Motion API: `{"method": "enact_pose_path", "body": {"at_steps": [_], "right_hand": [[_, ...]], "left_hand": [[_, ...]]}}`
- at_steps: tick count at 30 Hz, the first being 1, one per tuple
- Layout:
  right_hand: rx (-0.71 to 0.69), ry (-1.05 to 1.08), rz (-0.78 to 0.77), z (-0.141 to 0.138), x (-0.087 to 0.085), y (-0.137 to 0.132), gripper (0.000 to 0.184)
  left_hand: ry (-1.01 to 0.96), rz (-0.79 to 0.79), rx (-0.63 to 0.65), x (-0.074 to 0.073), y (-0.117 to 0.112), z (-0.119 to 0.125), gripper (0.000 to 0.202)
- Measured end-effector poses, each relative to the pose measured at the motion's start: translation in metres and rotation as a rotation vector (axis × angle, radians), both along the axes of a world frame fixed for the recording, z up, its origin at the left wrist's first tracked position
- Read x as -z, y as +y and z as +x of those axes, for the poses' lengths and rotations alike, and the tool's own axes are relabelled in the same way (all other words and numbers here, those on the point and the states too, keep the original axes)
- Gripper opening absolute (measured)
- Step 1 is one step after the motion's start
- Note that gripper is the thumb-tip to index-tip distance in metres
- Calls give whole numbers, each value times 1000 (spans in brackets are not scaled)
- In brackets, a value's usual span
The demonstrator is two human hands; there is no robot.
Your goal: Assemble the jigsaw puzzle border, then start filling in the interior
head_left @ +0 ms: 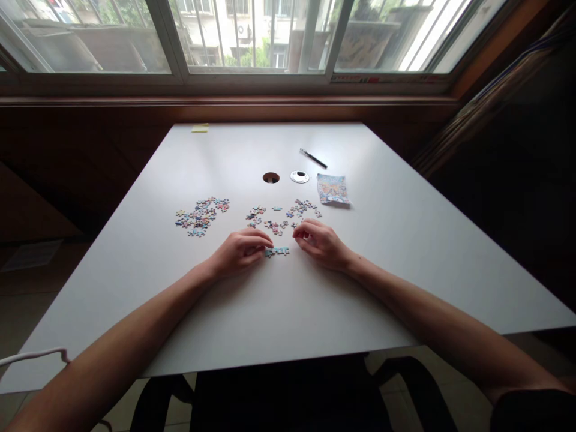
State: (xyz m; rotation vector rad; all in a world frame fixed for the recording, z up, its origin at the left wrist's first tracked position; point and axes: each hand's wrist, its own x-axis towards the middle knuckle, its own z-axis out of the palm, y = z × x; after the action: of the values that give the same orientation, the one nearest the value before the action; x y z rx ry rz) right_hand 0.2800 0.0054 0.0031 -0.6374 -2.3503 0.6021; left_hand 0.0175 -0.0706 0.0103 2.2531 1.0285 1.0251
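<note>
A short strip of joined jigsaw puzzle pieces [278, 252], light blue along its top, lies flat on the white table. My left hand [245, 249] is closed at the strip's left end, its fingertips touching it. Just right of the strip is my right hand [320, 245], its fingers curled into a pinch; whatever they hold, if anything, is hidden. Beyond the hands lie loose puzzle pieces [274, 227] in small groups, with another cluster of puzzle pieces [302, 208] at the right. A larger pile of puzzle pieces [200, 216] spreads out to the left.
A creased printed picture sheet [333, 189] lies behind my right hand, with a black pen [314, 158] farther back. The table [288, 312] has a cable hole [270, 178] and a round cover [299, 176]. A yellow note [200, 128] sits at the far left; a white cable [33, 356] crosses the near-left corner.
</note>
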Motion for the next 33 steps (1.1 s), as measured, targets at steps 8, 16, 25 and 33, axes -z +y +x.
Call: {"method": "enact_pose_path", "body": {"at_steps": [8, 16, 25, 33], "right_hand": [[-190, -212, 299, -3, -1, -8, 20], [-185, -242, 337, -2, 0, -7, 21], [-198, -251, 369, -1, 0, -6, 22], [-185, -277, 368, -1, -1, -7, 24]], "left_hand": [[154, 132, 23, 5, 0, 3, 17], [121, 142, 10, 7, 2, 1, 17], [135, 96, -58, 7, 0, 2, 20], [151, 126, 26, 8, 2, 2, 25]]}}
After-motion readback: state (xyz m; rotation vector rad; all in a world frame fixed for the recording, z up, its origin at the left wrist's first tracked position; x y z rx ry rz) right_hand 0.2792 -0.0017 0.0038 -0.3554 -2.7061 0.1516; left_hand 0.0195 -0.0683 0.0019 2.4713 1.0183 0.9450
